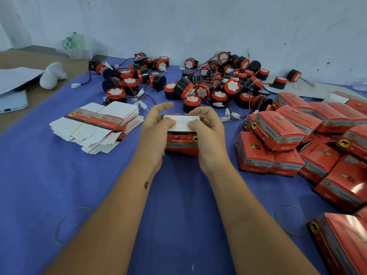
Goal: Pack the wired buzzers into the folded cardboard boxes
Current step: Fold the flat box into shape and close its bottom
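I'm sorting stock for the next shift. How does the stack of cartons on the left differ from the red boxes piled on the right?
The stack of flat cartons is unfolded, lying in sheets with mostly white inner faces up; the red boxes are folded into shape, with closed printed sides showing. The flat cartons sit in one fanned stack bound by a rubber band; the red boxes lie tumbled at different angles. Both carry the same red print with a yellow emblem.
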The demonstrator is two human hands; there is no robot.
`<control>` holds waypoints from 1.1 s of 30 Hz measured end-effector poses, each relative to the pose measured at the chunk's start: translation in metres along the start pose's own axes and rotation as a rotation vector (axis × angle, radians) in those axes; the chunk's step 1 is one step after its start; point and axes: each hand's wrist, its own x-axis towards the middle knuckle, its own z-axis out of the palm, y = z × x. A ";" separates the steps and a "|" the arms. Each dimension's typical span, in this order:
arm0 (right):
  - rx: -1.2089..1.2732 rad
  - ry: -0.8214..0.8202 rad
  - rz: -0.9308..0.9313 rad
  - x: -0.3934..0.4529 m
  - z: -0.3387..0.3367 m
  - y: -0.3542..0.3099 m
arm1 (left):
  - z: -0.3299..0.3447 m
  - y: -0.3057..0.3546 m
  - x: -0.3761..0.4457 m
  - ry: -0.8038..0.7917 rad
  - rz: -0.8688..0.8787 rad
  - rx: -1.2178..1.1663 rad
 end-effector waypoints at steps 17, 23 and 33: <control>-0.408 0.047 -0.152 -0.003 -0.001 -0.003 | -0.001 0.009 0.001 0.117 0.093 0.133; -0.180 0.013 -0.249 0.005 0.001 0.001 | -0.013 0.001 0.008 -0.008 -0.069 0.164; -0.593 0.192 -0.108 0.127 -0.008 0.027 | -0.034 -0.017 0.022 0.100 0.057 1.060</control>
